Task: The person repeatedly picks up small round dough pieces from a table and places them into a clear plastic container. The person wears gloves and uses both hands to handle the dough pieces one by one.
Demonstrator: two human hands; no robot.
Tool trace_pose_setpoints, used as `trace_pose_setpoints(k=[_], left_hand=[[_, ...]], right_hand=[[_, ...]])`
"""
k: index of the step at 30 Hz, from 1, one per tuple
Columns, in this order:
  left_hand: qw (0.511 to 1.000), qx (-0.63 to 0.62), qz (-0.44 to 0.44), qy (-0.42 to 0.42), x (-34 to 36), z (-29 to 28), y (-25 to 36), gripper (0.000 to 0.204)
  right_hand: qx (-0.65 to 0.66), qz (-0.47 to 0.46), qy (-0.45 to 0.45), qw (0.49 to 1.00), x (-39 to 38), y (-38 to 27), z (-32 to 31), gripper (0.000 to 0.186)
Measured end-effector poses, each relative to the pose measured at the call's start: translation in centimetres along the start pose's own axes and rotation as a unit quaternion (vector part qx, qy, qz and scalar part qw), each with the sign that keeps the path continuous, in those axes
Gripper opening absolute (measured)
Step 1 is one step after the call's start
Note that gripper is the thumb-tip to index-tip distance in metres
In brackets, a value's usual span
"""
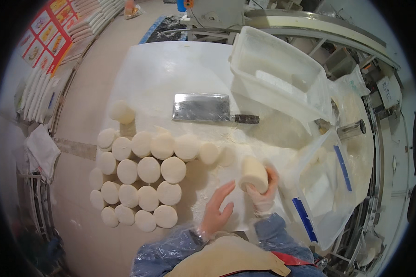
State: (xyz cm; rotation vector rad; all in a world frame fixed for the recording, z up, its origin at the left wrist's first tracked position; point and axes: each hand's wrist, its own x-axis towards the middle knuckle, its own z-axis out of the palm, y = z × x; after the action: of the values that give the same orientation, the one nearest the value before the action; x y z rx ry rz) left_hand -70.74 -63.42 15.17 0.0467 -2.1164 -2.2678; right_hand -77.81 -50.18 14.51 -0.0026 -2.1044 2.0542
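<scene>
Clearly, what matters most on my feed is how the pale cream, smooth-sided cylinder of what looks like dough (253,173) sits between the two hands. It is above the white, flour-dusted tabletop (171,69), in front of the person and a little right of the body's midline; I cannot tell whether its underside touches the surface. Its long axis runs mostly away from the body, the far end leaning slightly left and the near end towards the wrists.

The right hand (266,188) is the nearer one, and it already has the piece. I see its fingers wrapped along the right side and the thumb laid across the near end, so the grasp is closed as far as the cylinder's thickness lets it be. Clear plastic shows around that wrist.

From the left hand (216,208), the cylinder lies ahead and to the right. I read that hand as empty: fingers extended, thumb spread well away from them, fingertips just beside the cylinder's left flank with what looks like a narrow gap between.

Farther left I have a block of pale, round-ended dough pieces (149,170) packed in rows, their round ends facing up. Beyond the hands, a broad steel cleaver with a dark handle (201,107) lies flat, its handle pointing right.
</scene>
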Motion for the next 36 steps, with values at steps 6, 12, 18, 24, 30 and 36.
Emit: trace_pose_setpoints(k=[6, 12, 18, 24, 30, 36], left_hand=[[0.991, 0.023, -0.111, -0.073, -3.4, 1.1, -0.5, 0.04], [0.984, 0.012, -0.165, -0.063, -3.5, 1.0, -0.3, 0.035], [0.985, 0.013, -0.158, -0.071, -3.8, 1.4, -0.7, 0.03], [0.983, 0.01, -0.174, -0.054, -3.6, 1.0, -0.7, 0.027], [0.984, 0.012, -0.172, -0.049, -3.4, 0.5, -0.2, 0.023], [0.972, -0.013, -0.233, -0.001, -1.9, 1.8, -2.0, 0.021]], right_hand=[[-0.397, -0.034, 0.044, 0.916, 3.4, 2.7, -0.9, 0.059], [-0.332, -0.138, 0.093, 0.929, 1.3, 5.1, -3.2, 0.063], [-0.455, -0.065, 0.068, 0.886, 0.9, 8.3, -6.1, 0.075], [-0.406, -0.045, 0.136, 0.903, 2.1, 7.3, -4.4, 0.069], [-0.294, 0.05, 0.089, 0.95, 3.9, 5.5, -2.9, 0.067], [-0.461, -0.071, 0.073, 0.881, -1.0, 6.0, -6.1, 0.069]])
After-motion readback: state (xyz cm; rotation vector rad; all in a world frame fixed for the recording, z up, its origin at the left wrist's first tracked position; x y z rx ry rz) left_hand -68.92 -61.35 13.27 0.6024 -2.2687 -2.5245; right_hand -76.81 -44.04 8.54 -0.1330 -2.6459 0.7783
